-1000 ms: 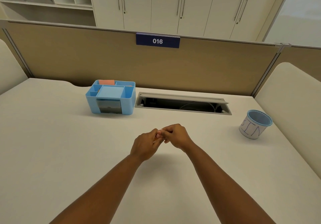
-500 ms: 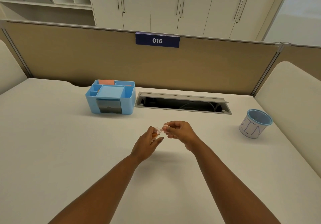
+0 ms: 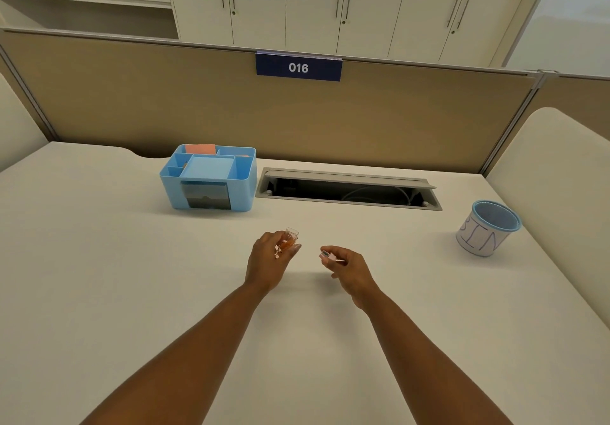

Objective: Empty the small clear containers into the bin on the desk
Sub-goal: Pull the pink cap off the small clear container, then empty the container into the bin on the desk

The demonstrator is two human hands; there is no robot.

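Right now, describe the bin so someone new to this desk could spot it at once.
Start at the tan partition with the 016 sign, then drop to the white desk and go to its far right edge, past the open cable tray. The bin stands there alone: a small white cup with a light blue rim and BIN handwritten on its side.

Both forearms reach forward, the left hand cupped (fingers curled inward), the right hand pinching, slightly apart.
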